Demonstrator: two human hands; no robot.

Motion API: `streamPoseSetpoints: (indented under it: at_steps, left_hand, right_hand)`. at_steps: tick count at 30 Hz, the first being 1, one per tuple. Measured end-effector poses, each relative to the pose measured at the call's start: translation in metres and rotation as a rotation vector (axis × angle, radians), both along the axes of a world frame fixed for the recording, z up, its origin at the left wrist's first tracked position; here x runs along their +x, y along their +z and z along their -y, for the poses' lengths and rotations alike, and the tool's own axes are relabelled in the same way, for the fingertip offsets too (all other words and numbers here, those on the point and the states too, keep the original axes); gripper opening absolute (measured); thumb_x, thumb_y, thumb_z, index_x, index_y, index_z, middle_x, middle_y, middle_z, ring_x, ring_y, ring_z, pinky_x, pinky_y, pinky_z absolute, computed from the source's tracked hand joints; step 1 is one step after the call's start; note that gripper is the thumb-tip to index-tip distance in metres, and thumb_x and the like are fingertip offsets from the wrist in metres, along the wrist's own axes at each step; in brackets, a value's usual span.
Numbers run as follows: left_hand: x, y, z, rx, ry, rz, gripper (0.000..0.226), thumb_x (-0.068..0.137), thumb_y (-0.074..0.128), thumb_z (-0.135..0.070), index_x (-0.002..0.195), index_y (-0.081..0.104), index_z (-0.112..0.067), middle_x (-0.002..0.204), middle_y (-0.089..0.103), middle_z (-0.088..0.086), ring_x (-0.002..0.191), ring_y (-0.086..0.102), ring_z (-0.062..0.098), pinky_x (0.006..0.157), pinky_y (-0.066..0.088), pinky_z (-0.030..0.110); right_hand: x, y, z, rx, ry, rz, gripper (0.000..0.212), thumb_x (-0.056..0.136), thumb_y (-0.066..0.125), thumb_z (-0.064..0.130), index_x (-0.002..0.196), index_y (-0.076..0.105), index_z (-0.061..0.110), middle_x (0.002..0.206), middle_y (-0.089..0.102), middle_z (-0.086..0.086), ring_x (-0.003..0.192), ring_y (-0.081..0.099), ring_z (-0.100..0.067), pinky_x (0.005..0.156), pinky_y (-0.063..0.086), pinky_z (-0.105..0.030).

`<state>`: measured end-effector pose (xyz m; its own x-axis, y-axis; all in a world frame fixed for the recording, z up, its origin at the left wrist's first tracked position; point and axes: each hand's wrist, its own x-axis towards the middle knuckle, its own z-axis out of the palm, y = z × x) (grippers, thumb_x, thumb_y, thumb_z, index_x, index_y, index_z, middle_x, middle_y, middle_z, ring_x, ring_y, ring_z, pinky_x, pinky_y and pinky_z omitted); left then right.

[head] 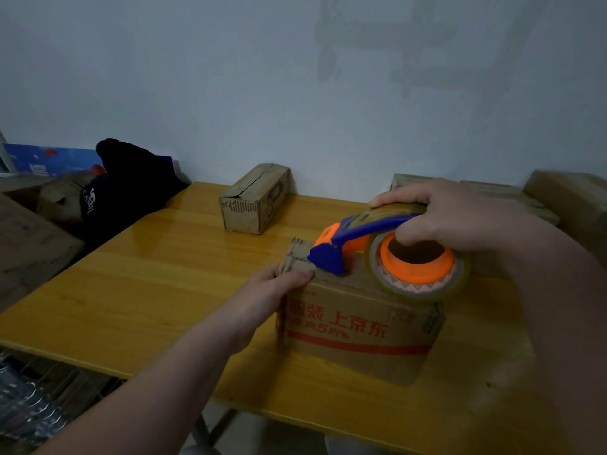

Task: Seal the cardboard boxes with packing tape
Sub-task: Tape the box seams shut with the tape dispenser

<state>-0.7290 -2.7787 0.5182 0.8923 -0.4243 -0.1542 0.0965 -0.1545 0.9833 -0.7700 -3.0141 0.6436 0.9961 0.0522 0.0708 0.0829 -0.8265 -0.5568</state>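
While right hand (453, 215) grips one dispenser (368, 229), left hand (279, 285) holds one box (361, 339).

Small packing or storage room, not a fitted workshop. Evidence: plain painted wall (230, 77); yellow wooden table (147, 274) set against it; brown cartons (253, 198) along the table's far edge; loose cartons (29, 244) piled off its left edge.

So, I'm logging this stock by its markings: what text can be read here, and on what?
"服装 上京东": red print, near side of the cardboard box gripped by the left hand.
Red line beneath: only "5" reads; rest blurred.
White lettering on the black fabric item: too blurred.
Black print on the small box at the back: unreadable.
On the tape dispenser in the right hand: no words.
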Motion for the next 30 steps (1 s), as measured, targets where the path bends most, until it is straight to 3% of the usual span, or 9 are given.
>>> streamPoseSetpoints:
  at_steps: [6,8,10,13,15,18,21,24,30]
  left_hand:
    - [0.006,0.004,-0.006,0.097,-0.083,0.019,0.041,0.069,0.065,-0.062,0.101,0.057,-0.038,0.085,0.066,-0.025,0.088,0.055,-0.006,0.071,0.04,0.019]
    - [0.009,0.008,-0.005,0.142,-0.111,0.071,0.061,0.075,0.061,-0.056,0.13,0.046,-0.034,0.098,0.061,-0.032,0.086,0.053,-0.01,0.068,0.039,0.012]
    - [0.013,0.014,-0.004,0.22,-0.127,0.177,0.081,0.086,0.06,-0.044,0.15,0.012,-0.03,0.132,0.042,-0.022,0.1,0.048,-0.007,0.073,0.041,0.009]
    - [0.02,0.027,0.002,0.421,-0.204,0.393,0.086,0.088,0.057,-0.046,0.152,0.002,-0.029,0.157,0.008,-0.012,0.142,0.018,0.015,0.111,0.031,0.035]
    - [0.023,0.032,0.005,0.55,-0.257,0.521,0.093,0.078,0.054,-0.061,0.152,0.008,-0.029,0.159,0.004,-0.009,0.145,-0.005,0.015,0.118,0.01,0.047]
    - [0.025,0.037,0.01,0.567,-0.352,0.691,0.078,0.074,0.052,-0.066,0.144,0.028,-0.039,0.151,0.025,-0.018,0.145,0.004,0.013,0.118,0.002,0.045]
    - [0.025,0.038,0.014,0.516,-0.377,0.701,0.054,0.074,0.056,-0.062,0.124,0.04,-0.049,0.124,0.04,-0.032,0.134,0.031,0.011,0.109,0.029,0.037]
    - [0.026,0.037,0.016,0.446,-0.375,0.682,0.045,0.075,0.062,-0.057,0.116,0.047,-0.047,0.117,0.045,-0.02,0.115,0.047,0.005,0.096,0.045,0.031]
    - [0.026,0.037,0.017,0.388,-0.394,0.694,0.055,0.075,0.066,-0.052,0.121,0.054,-0.024,0.118,0.051,-0.003,0.111,0.053,0.013,0.093,0.049,0.042]
  right_hand:
    - [-0.004,-0.002,0.003,0.008,-0.014,0.01,0.047,0.072,0.07,0.016,0.105,0.064,0.049,0.079,0.065,0.01,0.053,0.056,0.003,0.044,0.038,-0.012]
    - [-0.006,-0.003,0.004,0.028,-0.024,0.017,0.048,0.071,0.07,0.017,0.108,0.064,0.047,0.078,0.064,0.009,0.05,0.055,0.002,0.044,0.038,-0.013]
    - [-0.008,-0.004,0.005,0.041,-0.024,0.023,0.049,0.071,0.07,0.017,0.11,0.064,0.047,0.077,0.064,0.008,0.048,0.054,0.002,0.04,0.036,-0.011]
    - [-0.009,-0.005,0.006,0.066,-0.026,0.029,0.049,0.068,0.071,0.022,0.109,0.064,0.047,0.075,0.065,0.007,0.047,0.053,0.0,0.04,0.037,-0.011]
    - [-0.009,-0.006,0.007,0.07,-0.03,0.032,0.049,0.067,0.071,0.022,0.108,0.064,0.049,0.077,0.066,0.006,0.047,0.053,-0.001,0.041,0.039,-0.012]
    - [-0.01,-0.007,0.007,0.069,-0.029,0.048,0.049,0.07,0.071,0.018,0.106,0.062,0.05,0.083,0.067,0.007,0.051,0.056,-0.003,0.043,0.041,-0.012]
    - [-0.01,-0.009,0.007,0.071,-0.026,0.059,0.049,0.07,0.071,0.02,0.107,0.062,0.05,0.083,0.067,0.009,0.052,0.056,-0.003,0.044,0.041,-0.013]
    - [-0.01,-0.01,0.008,0.077,-0.03,0.068,0.049,0.07,0.071,0.02,0.11,0.062,0.048,0.08,0.066,0.012,0.053,0.057,0.0,0.045,0.04,-0.013]
    - [-0.011,-0.014,0.008,0.11,-0.045,0.102,0.05,0.071,0.073,0.021,0.114,0.062,0.046,0.093,0.063,0.016,0.073,0.062,-0.006,0.059,0.047,-0.021]
